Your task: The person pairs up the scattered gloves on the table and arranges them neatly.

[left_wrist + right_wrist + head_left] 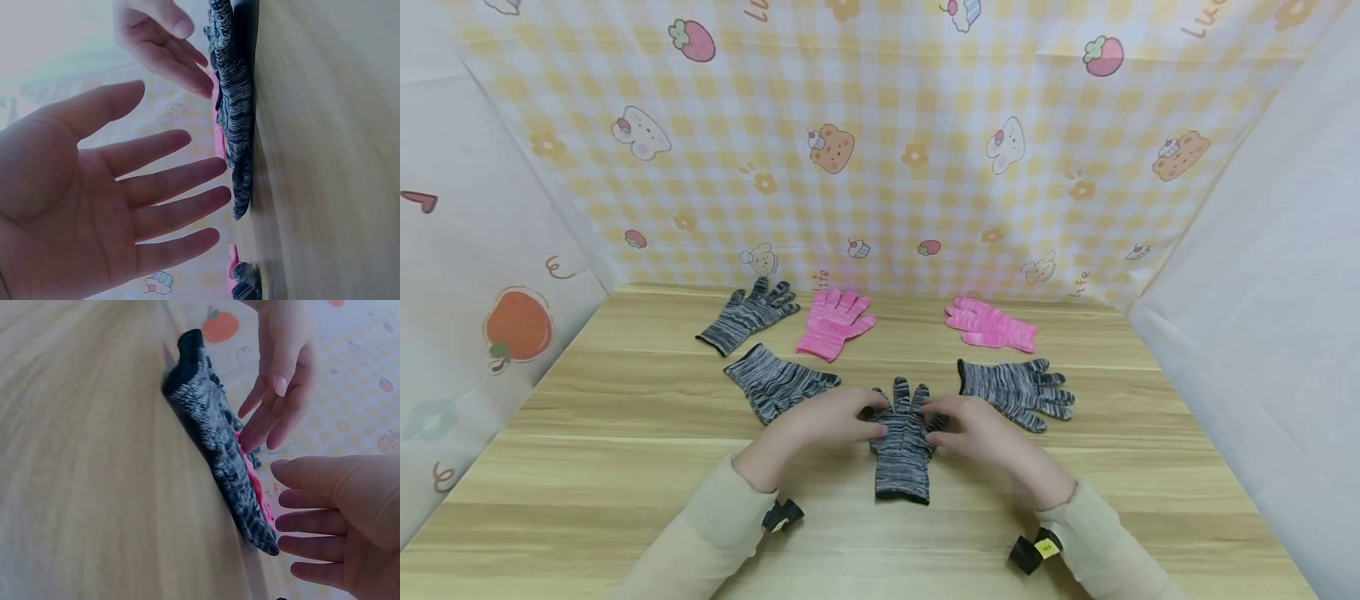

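A grey-and-black striped knit glove [902, 458] lies flat at the middle of the table, its fingers pointing to the back and its dark cuff to the front. My left hand [831, 417] is at its left side, palm facing in. On the other side is my right hand [985, 429], fingertips right at the glove's edge in the head view. Both wrist views show the fingers of each hand spread and fairly straight, holding nothing. Behind my left forearm a second striped glove [775, 383] is partly hidden. Another striped glove [1018, 390] lies just beyond my right hand.
Toward the back left are a striped glove [748, 317] and a pink glove [835, 323]. A second pink glove [992, 325] lies at the back right. The wooden table [587, 433] meets a patterned cloth [880, 192] behind and white cloth at both sides.
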`<act>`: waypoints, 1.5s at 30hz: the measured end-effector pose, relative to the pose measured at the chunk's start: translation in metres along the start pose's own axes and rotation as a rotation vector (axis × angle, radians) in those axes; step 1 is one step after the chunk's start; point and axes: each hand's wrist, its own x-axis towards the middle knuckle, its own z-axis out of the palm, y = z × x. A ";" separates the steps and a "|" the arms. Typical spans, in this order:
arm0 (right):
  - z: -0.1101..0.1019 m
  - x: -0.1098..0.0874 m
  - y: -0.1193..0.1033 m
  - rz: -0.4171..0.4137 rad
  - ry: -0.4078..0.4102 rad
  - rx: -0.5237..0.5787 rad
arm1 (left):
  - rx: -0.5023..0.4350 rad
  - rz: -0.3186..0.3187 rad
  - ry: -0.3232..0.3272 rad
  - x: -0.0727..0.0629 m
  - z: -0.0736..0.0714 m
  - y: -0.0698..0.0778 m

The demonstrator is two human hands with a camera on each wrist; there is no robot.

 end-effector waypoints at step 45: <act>-0.068 -0.022 0.056 0.416 0.346 0.216 | -0.530 -0.208 0.333 0.096 0.010 0.033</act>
